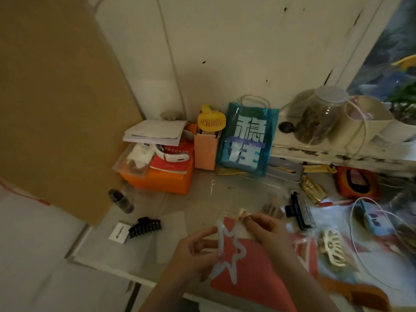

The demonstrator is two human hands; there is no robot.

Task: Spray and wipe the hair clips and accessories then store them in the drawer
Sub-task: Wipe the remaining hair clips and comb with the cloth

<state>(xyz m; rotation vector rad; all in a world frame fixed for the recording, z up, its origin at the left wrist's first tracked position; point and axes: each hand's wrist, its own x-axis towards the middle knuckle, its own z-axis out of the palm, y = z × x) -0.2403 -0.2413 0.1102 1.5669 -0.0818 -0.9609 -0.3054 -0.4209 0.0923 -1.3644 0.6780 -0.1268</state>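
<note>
The wiping step looks underway: the left hand [193, 248] pinches a pale star-shaped hair clip [227, 246] while the right hand [270, 230] pinches a crumpled wipe [244, 214] just beside it. Next, likely rubbing the clip clean.

A: We log a pale grey worktop [198, 199], scuffed, butting against the wall at the back.

B: Back left we see an orange box [162, 180]; beside it a small peach paper bag [205, 152], then a blue bag [246, 140] with large white characters, standing upright.

A: Front left: a black claw clip [145, 226] touching a white card [119, 231]. A small dark bottle [121, 201] lies on its side, just behind them.

B: Right of centre, a black comb-like clip [300, 211]. Further right, a cream claw clip [334, 247] rests on a printed sheet, white cable [355, 239] looping near it.

A: A red sheet [252, 278] lies at the front edge. An orange case [356, 182] sits back right.
</note>
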